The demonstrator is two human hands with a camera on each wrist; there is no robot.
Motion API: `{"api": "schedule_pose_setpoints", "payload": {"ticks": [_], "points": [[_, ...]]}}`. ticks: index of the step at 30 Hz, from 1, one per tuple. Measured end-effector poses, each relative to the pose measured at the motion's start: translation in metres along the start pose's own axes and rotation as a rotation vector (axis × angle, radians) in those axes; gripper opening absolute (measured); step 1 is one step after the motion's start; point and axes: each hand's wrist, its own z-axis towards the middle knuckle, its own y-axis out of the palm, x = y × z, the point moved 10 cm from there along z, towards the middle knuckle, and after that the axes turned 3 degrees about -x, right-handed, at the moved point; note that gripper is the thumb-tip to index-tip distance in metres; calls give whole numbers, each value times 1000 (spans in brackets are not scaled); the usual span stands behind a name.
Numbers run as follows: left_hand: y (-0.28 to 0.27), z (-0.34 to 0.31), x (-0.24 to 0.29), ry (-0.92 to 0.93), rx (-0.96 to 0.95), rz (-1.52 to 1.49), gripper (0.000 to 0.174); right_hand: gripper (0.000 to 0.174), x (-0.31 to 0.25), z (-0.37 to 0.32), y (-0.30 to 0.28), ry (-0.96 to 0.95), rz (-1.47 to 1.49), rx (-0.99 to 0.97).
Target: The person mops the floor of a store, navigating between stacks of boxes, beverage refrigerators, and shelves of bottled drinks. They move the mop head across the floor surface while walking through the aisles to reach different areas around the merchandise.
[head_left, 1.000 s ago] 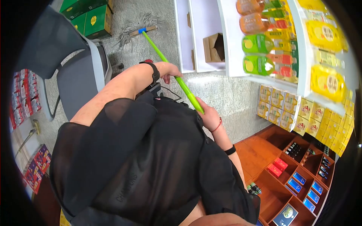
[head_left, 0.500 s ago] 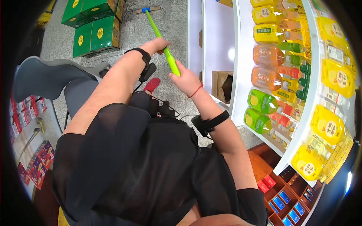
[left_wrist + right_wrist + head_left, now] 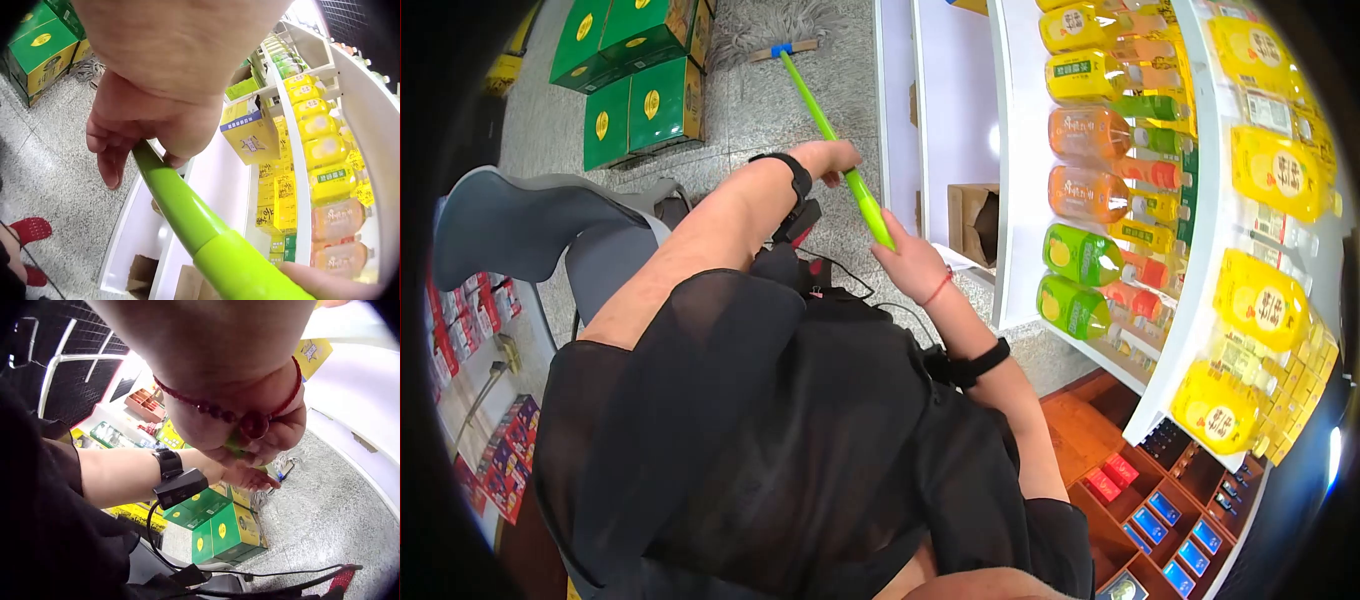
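A green mop handle (image 3: 807,95) slants from the mop's grey strands (image 3: 750,28) on the floor to the person's hands. Higher on it in the head view, the left hand (image 3: 832,158) holds the handle; in the left wrist view this hand (image 3: 156,115) has the green shaft (image 3: 194,219) between thumb and loosely bent fingers. At the handle's near end, the right hand (image 3: 910,262), with a red bracelet, grips it. Curled fingers of the right hand (image 3: 240,428) surround the green handle in the right wrist view, largely hiding it.
White shelves (image 3: 1005,120) with bottles stand at the right, a paper bag (image 3: 967,225) low inside. Green boxes (image 3: 662,103) and a grey chair (image 3: 510,225) are at the left. A cable (image 3: 294,570) hangs by the body.
Over the last second the view has shifted; both hands and the handle first moved up in the head view, then slightly back down. Both hands keep holding the handle.
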Motion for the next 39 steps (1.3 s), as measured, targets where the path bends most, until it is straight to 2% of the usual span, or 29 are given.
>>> {"api": "schedule_pose_setpoints", "payload": {"ticks": [5, 7, 8, 11, 14, 16, 19, 25, 28, 31, 34, 36, 38, 39], "points": [[97, -40, 14, 29, -150, 98, 47, 62, 48, -88, 29, 27, 58, 29], [144, -54, 16, 41, -283, 232, 55, 61, 66, -127, 44, 60, 82, -6], [160, -53, 16, 40, -286, 239, 55, 61, 72, -146, 51, 63, 87, -3], [213, -65, 10, -40, -482, 468, 72, 61, 96, -193, 67, 151, 109, -19], [238, -82, 20, -27, -547, 608, 74, 58, 103, -229, 73, 190, 240, -22], [242, -93, 27, -26, -565, 628, 74, 54, 102, -241, 63, 164, 350, 88], [242, -92, 31, -20, -565, 642, 76, 52, 102, -239, 51, 113, 306, 184], [214, -63, 34, -26, -458, 570, 70, 51, 104, -204, 38, 158, 268, 149], [186, -46, 41, 29, -428, 473, 68, 50, 91, -168, 15, 66, 237, 221], [133, -14, 56, 128, -224, 255, 59, 51, 76, -118, -12, -46, 219, 271], [74, 24, 62, 130, -181, 162, 56, 53, 53, -56, -34, -39, 265, 226], [19, 41, 67, 128, -131, 156, 54, 56, 34, -6, -50, -90, 222, 226], [-29, 54, 70, 125, -97, 147, 52, 58, 14, 43, -57, -31, 171, 110], [-61, 60, 74, 148, -23, 105, 51, 61, 2, 68, -65, -46, 101, 113]]}}
